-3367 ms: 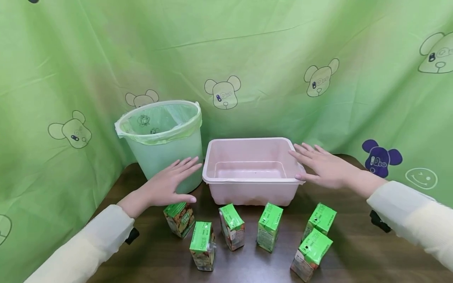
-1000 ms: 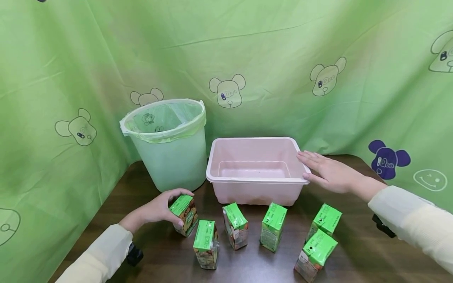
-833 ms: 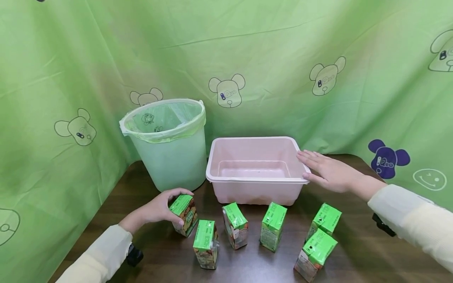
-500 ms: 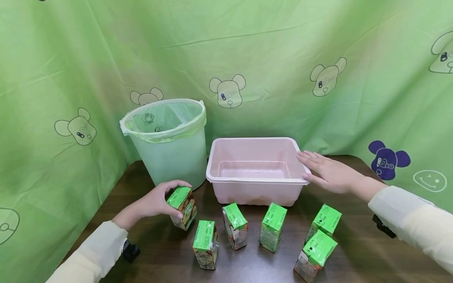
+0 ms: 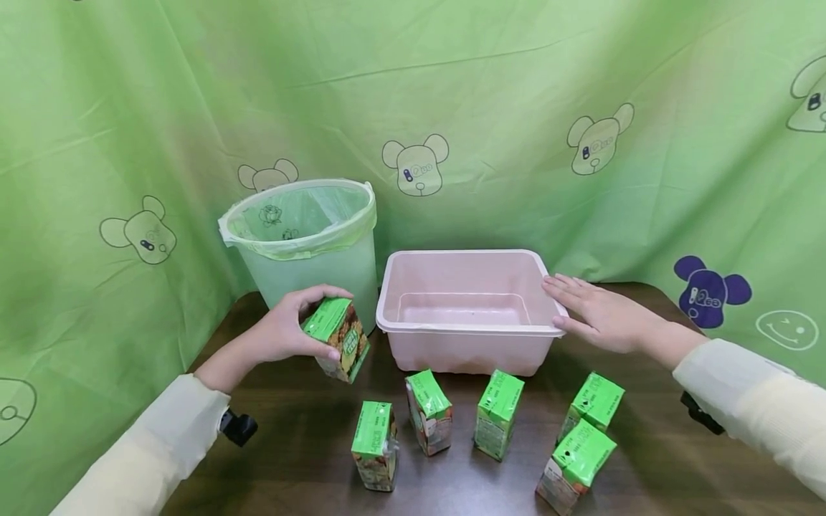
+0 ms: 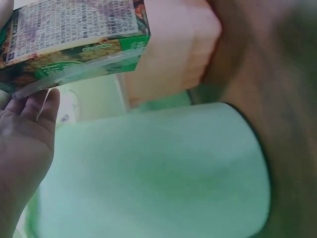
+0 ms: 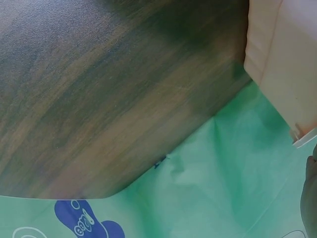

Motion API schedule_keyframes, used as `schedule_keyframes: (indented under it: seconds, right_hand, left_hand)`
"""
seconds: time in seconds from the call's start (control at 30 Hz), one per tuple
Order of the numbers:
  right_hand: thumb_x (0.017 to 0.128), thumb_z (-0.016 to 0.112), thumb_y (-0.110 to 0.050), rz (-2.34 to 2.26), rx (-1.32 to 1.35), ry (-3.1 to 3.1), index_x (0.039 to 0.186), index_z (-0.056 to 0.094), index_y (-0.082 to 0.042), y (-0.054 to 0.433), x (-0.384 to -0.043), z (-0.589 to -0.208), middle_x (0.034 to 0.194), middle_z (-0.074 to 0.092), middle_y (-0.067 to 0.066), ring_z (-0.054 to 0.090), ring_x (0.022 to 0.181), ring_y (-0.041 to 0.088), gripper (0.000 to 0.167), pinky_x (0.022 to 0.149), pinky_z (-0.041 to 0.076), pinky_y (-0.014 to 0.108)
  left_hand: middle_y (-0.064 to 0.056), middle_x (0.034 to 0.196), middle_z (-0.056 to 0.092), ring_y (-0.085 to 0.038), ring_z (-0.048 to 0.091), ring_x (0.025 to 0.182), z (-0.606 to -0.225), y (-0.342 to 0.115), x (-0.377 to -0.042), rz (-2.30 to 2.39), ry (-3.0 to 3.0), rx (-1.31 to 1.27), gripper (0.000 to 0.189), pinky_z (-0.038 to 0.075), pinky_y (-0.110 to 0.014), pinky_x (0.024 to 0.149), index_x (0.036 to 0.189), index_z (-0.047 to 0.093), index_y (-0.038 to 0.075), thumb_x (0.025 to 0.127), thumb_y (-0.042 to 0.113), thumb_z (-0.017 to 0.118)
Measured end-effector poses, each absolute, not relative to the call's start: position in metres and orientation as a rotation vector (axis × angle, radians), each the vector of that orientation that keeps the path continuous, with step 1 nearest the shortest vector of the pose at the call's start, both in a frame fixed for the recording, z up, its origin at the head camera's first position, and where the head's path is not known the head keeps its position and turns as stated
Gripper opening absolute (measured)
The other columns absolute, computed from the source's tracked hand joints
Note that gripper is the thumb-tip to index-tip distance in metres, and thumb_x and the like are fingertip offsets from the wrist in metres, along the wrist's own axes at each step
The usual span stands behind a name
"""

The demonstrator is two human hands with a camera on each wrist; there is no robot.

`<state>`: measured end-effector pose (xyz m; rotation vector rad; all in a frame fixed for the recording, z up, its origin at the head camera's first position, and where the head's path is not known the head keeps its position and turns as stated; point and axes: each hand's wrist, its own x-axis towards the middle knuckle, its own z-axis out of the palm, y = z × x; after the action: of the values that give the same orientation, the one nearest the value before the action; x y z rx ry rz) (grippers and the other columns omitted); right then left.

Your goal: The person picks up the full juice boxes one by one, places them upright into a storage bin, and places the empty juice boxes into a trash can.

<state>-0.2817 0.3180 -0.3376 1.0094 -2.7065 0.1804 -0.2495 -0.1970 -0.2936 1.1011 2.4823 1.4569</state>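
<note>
My left hand grips a small snack box with a bright green top and brown pictured sides, thumb on the near side and fingers over the far side. The box is tilted and lifted off the table, in front of the green bin. In the left wrist view the snack box shows a panel of dense print, with fingertips under its edge. My right hand lies with straight fingers on the right rim of the pink tub. Only a sliver of that hand shows in the right wrist view.
A lined green bin stands behind the left hand, beside the tub. Several more green-topped boxes stand in front: a left one, two central ones, and a right pair close together. A green curtain hangs behind the brown table.
The left hand came down to the leftmost snack box, gripped it, and has raised it up toward the tub's rim height. The right hand settled onto the tub's rim and stays there.
</note>
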Motion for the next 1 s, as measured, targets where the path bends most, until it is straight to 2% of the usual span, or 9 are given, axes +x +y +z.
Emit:
schedule_keyframes:
  seconds: [0.17,0.33,0.57,0.77,1.0]
  right_hand:
    - [0.099,0.056,-0.032,0.184,0.995,-2.725,0.147,0.038,0.0,0.32,-0.282,-0.337,0.153,0.035,0.017,0.027,0.14,0.04,0.061,0.115,0.024,0.046]
    - [0.101,0.053,-0.034,0.18,1.018,-2.738,0.148,0.036,0.001,0.321,-0.282,-0.337,0.153,0.033,0.018,0.026,0.141,0.039,0.061,0.115,0.023,0.047]
    - [0.101,0.053,-0.035,0.169,1.027,-2.742,0.148,0.036,0.002,0.322,-0.282,-0.337,0.153,0.032,0.019,0.025,0.141,0.039,0.062,0.114,0.024,0.049]
    - [0.1,0.053,-0.036,0.19,1.025,-2.749,0.147,0.037,0.001,0.317,-0.282,-0.337,0.154,0.033,0.017,0.025,0.141,0.04,0.062,0.11,0.028,0.055]
    - [0.1,0.053,-0.035,0.172,1.024,-2.749,0.146,0.038,0.003,0.321,-0.282,-0.337,0.153,0.033,0.018,0.026,0.14,0.041,0.061,0.11,0.027,0.056]
  left_hand:
    - [-0.011,0.109,0.062,-0.029,0.058,0.093,-0.277,-0.181,-0.255,1.502,2.51,1.126,0.073,0.056,-0.036,0.072,0.132,0.055,0.007,0.067,0.009,0.089]
    - [-0.012,0.11,0.063,-0.027,0.059,0.094,-0.263,-0.162,-0.259,1.572,2.462,1.141,0.074,0.056,-0.035,0.075,0.133,0.055,0.005,0.067,0.007,0.089]
    - [-0.01,0.111,0.063,-0.026,0.06,0.097,-0.247,-0.127,-0.274,1.577,2.452,1.135,0.071,0.056,-0.04,0.079,0.133,0.055,0.008,0.07,0.009,0.087]
    - [-0.008,0.111,0.064,-0.024,0.06,0.097,-0.239,-0.093,-0.29,1.569,2.483,1.089,0.069,0.055,-0.038,0.08,0.132,0.057,0.013,0.071,0.013,0.087]
    - [-0.008,0.108,0.064,-0.022,0.06,0.093,-0.239,-0.048,-0.307,1.589,2.466,1.098,0.067,0.055,-0.035,0.078,0.134,0.055,0.011,0.074,0.014,0.086]
